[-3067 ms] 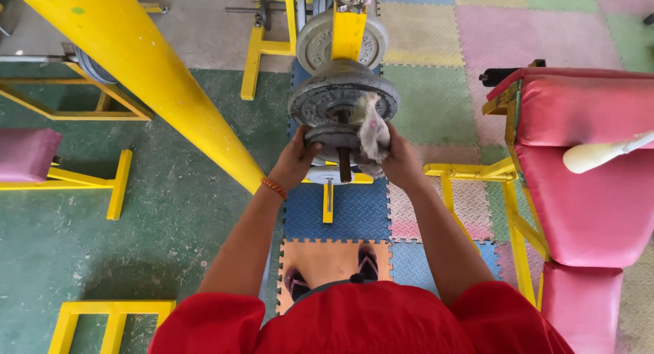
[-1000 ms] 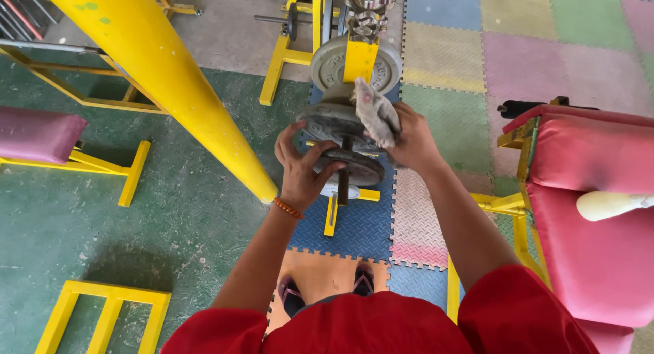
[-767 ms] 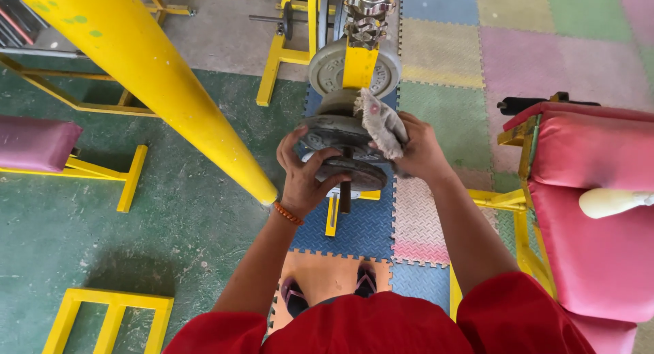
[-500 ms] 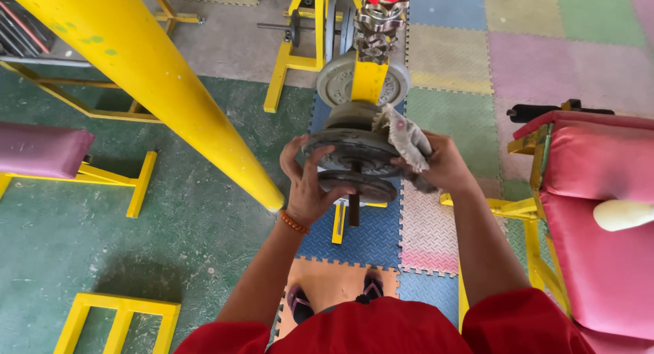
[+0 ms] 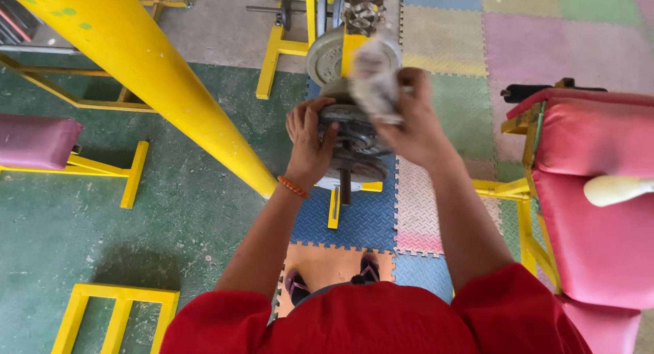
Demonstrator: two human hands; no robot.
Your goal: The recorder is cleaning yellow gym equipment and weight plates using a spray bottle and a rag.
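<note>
We are standing on the foam floor mats (image 5: 443, 34), with the big yellow post (image 5: 150, 75) slanting past on the far side of our left fingers and the pink padded bench (image 5: 599, 190) well out beyond our right fingers. Straight ahead of both sets of fingers the yellow weight rack (image 5: 354, 47) is holding its grey weight plates (image 5: 351, 133) stacked on a peg. Our left hand (image 5: 310, 146) is wrapping its fingers over the near edge of the stack, apparently steadying the plates so they do not turn. Our right hand (image 5: 409, 122) is closing its fingers around a crumpled grey rag (image 5: 375, 82), pressing it down on the top of the plates, just above where the left fingers are gripping.
</note>
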